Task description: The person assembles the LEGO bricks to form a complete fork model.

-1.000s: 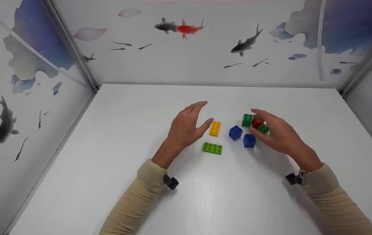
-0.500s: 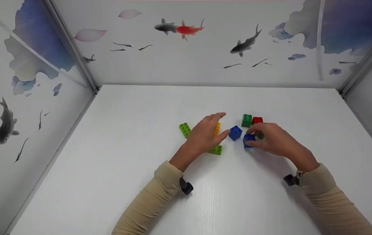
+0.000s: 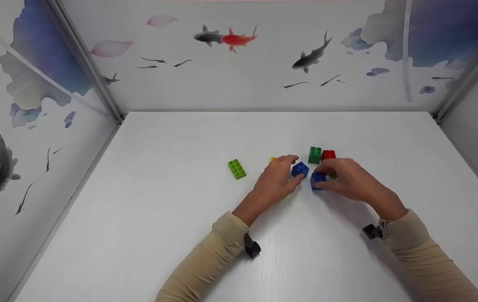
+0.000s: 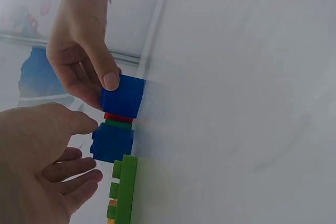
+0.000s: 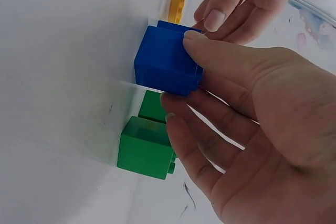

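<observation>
My right hand [image 3: 348, 179] pinches a blue toy brick [image 5: 165, 56] between thumb and fingers, and that brick sits on the white table. Just left of it is a second blue brick [image 3: 300, 169]. Around this one my left hand [image 3: 274, 179] is spread, its thumb close to the near side and its fingers beyond; in the left wrist view, the fingers [image 4: 79, 179] stand apart from the brick. A green brick [image 5: 144, 150] lies beside my right fingers, mostly hidden in the head view.
Behind the blue bricks stand another green brick [image 3: 314, 155] and a red brick [image 3: 328, 154]. A flat lime brick [image 3: 237, 169] lies to the left. My left hand mostly covers a yellow brick [image 3: 272, 159]; the left wrist view shows a lime brick [image 4: 126, 190] near it.
My left hand has moved right, past the yellow brick to the left blue brick, uncovering the far-left lime brick. My right hand has come down from the green and red bricks onto the right blue brick.
</observation>
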Action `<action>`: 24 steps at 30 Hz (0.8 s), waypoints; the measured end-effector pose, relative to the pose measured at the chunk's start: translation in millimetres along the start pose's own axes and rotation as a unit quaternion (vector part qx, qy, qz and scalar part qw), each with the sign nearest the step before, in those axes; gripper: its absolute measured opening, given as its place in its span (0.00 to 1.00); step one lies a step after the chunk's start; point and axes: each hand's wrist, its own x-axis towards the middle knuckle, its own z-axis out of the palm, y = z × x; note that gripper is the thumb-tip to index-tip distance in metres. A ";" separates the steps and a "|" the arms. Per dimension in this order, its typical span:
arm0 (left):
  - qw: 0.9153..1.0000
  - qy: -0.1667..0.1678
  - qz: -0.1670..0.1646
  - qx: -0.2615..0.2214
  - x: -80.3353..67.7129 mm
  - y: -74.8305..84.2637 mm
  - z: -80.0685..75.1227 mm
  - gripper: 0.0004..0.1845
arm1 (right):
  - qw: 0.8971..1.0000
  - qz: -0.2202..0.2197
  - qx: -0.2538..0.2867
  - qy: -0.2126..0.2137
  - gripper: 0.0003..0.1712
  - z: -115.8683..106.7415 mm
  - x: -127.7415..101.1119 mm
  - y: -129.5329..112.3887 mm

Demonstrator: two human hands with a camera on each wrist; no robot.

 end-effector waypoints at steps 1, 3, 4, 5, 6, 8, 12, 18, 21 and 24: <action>1.000 0.000 -0.005 -0.009 -0.3 -0.1 1.4 0.28 | 1.000 0.000 0.000 0.000 0.20 0.4 0.0 -0.1; 1.000 0.002 -0.017 -0.025 -1.1 -0.1 3.7 0.26 | 1.000 0.000 -0.001 0.000 0.20 1.5 0.1 -0.1; 0.999 0.003 -0.023 -0.032 -1.5 -0.3 4.6 0.26 | 1.000 0.001 -0.001 0.001 0.20 2.1 0.1 0.0; 0.999 0.004 -0.027 -0.038 -2.0 -0.5 5.3 0.25 | 1.000 0.000 0.000 0.001 0.20 2.5 0.1 0.0; 0.999 0.005 -0.031 -0.043 -2.2 -0.5 5.8 0.25 | 1.000 -0.002 0.001 0.002 0.20 2.7 0.2 -0.1; 0.998 0.007 -0.034 -0.047 -1.7 -1.5 6.7 0.24 | 1.000 -0.002 0.004 0.003 0.20 3.0 0.0 0.1; 0.998 0.013 -0.035 -0.058 1.4 -4.6 6.9 0.25 | 1.000 -0.002 0.002 0.008 0.20 2.1 -1.3 0.6; 0.997 0.018 -0.030 -0.074 4.3 -8.2 6.1 0.28 | 1.000 -0.004 -0.001 0.009 0.21 0.9 -2.2 0.2; 0.997 0.020 -0.025 -0.077 5.2 -8.6 6.6 0.26 | 1.000 -0.006 0.001 0.008 0.20 1.2 -1.8 0.1; 0.997 0.022 -0.021 -0.078 6.6 -8.3 7.0 0.21 | 1.000 -0.008 0.001 0.010 0.19 1.5 -1.3 0.7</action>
